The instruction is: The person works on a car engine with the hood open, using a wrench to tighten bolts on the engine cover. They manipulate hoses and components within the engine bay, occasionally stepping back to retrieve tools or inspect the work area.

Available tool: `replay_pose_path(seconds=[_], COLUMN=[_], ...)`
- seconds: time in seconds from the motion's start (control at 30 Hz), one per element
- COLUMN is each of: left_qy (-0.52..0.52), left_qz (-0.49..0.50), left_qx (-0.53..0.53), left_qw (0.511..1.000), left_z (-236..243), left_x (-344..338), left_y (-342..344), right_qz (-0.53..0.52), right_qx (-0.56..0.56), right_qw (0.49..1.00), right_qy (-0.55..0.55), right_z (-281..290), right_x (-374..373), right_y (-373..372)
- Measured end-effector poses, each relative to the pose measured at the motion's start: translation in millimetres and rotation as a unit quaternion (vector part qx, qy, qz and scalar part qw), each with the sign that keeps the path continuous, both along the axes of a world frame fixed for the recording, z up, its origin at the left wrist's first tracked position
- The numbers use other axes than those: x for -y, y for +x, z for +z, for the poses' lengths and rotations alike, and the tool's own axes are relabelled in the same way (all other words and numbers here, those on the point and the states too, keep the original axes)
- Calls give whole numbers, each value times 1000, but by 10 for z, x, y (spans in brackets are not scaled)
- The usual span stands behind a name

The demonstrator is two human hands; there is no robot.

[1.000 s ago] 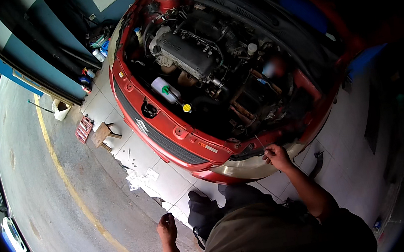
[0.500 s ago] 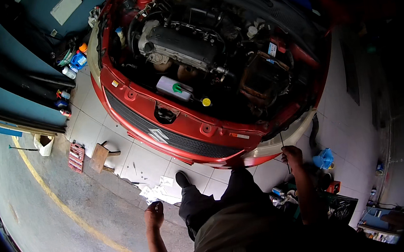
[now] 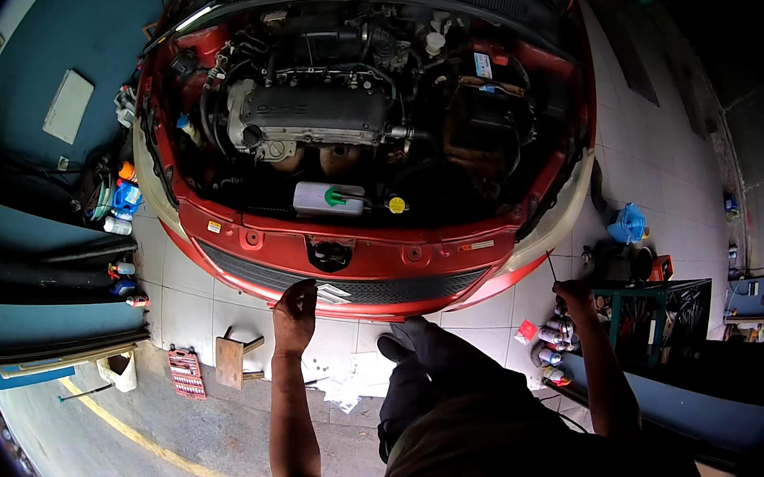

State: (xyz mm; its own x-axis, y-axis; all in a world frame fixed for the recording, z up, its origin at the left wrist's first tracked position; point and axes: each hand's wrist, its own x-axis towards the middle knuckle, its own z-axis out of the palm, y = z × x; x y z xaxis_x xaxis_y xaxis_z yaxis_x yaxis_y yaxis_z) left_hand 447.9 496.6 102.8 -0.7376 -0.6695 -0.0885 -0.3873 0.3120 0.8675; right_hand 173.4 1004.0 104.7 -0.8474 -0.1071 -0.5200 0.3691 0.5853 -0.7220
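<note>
In front of me stands a red car (image 3: 460, 261), its engine bay uncovered. My left hand (image 3: 294, 319) is raised at the front of the grille (image 3: 388, 291), just left of the badge. Its fingers are bent and pressed together; whatever they may hold is too small to make out. Off to the right, my right hand (image 3: 575, 299) is closed around a thin dark rod (image 3: 551, 263) that points upward near the headlight (image 3: 554, 219). The rod's lower end is hidden in the fist. In the bay lie the engine (image 3: 320, 112) and a white reservoir with a green cap (image 3: 316, 198).
A small wooden stool (image 3: 230, 359) and a red socket set case (image 3: 186, 374) are on the floor at left. White paper scraps (image 3: 343, 392) lie near my foot. At right stand a green tool cart (image 3: 629, 300), a blue container (image 3: 627, 225) and several spray cans (image 3: 553, 337).
My left hand has risen from low beside my body to the front of the grille. My right hand still grips the rod. The whole view has turned, and my body is further right.
</note>
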Motion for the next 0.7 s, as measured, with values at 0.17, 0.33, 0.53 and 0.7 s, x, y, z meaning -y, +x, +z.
replay_pose_path(seconds=[0.17,0.33,0.53,0.7], left_qy=[-10,-63,-131,-232], left_qz=[-82,-145,-173,-171], left_qx=[-21,-26,-67,-92], left_qw=[996,987,974,953], left_z=[34,201,-69,-533], left_x=[390,881,1222,1690], left_y=[-738,-1350,-2438,-3440], right_qz=[-57,-34,91,-82], right_qx=[52,62,-156,-5], right_qw=[986,989,980,985], right_qy=[-150,-133,-83,-152], right_z=[-286,-427,-922,-508], right_x=[543,1740,2540,3094], right_y=[80,-205,-693,-885])
